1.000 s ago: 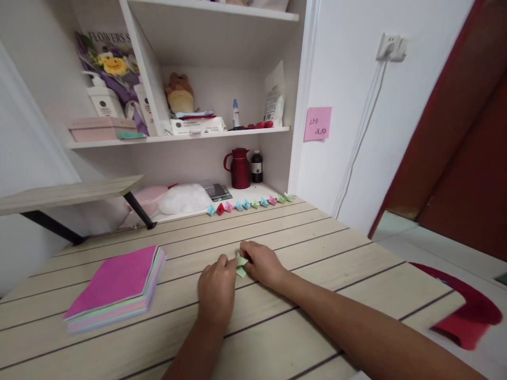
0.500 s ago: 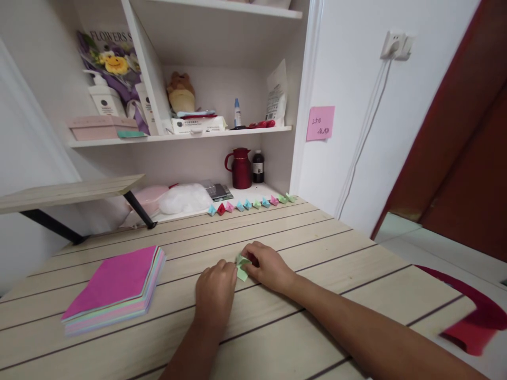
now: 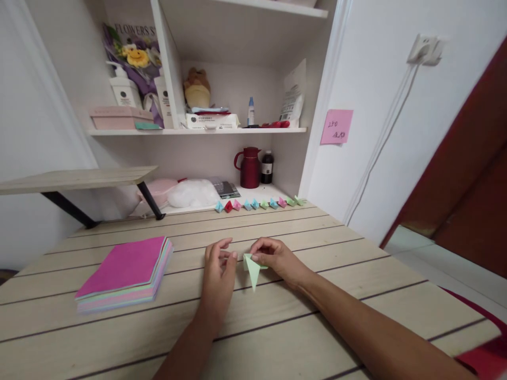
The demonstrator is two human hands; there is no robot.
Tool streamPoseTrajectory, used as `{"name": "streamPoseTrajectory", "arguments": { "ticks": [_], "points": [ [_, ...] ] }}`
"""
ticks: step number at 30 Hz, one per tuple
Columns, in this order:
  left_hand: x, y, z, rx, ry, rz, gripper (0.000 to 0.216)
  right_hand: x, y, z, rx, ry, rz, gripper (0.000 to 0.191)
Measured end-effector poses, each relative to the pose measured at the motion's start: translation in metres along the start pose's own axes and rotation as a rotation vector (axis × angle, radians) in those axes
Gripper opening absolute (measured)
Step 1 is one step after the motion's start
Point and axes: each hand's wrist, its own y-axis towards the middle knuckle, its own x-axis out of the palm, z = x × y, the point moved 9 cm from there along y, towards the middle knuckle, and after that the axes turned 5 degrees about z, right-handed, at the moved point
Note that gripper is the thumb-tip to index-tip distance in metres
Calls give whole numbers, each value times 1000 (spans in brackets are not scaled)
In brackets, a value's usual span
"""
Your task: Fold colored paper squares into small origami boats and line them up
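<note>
Pinched between the thumb and fingers of my right hand [image 3: 277, 258] is a piece of folded light green paper [image 3: 253, 272], with a long pointed flap hanging toward me. Just left of it, my left hand [image 3: 219, 269] is apart from the paper, its fingers curved and spread with nothing in them. Several small folded paper figures [image 3: 264, 204] in blue, red, pink and green stand in a row along the far edge of the table. A stack of coloured square paper [image 3: 124, 269], magenta on top, lies to the left.
A small raised wooden shelf [image 3: 79, 178] on black legs stands at the back left. Behind the table, a white shelf unit [image 3: 198, 132] holds a red jug [image 3: 250, 168], a dark bottle [image 3: 267, 167] and a plush toy [image 3: 197, 88]. A pink note [image 3: 336, 126] sticks to the wall.
My left hand has let go of the green paper and opened. The paper, still in my right hand, has been lifted and turned so its pointed flap shows. The camera view has shifted left.
</note>
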Motion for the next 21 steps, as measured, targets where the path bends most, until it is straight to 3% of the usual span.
{"name": "streamPoseTrajectory", "arguments": {
  "ticks": [5,8,13,16,21],
  "points": [
    [-1,5,-21,-161,-63,-48,29,-13,3,7,33,62,153,23],
    [10,3,-22,-206,-119,-187,37,-25,3,13,85,270,272,26],
    [38,-14,-16,-318,-296,-428,39,-34,2,9,117,481,327,30],
    [44,-18,-11,-339,-320,-446,39,-28,0,8,117,485,302,28],
    [38,-12,-9,-306,-256,-350,31,-5,-3,13,128,403,178,27]
  ]
}}
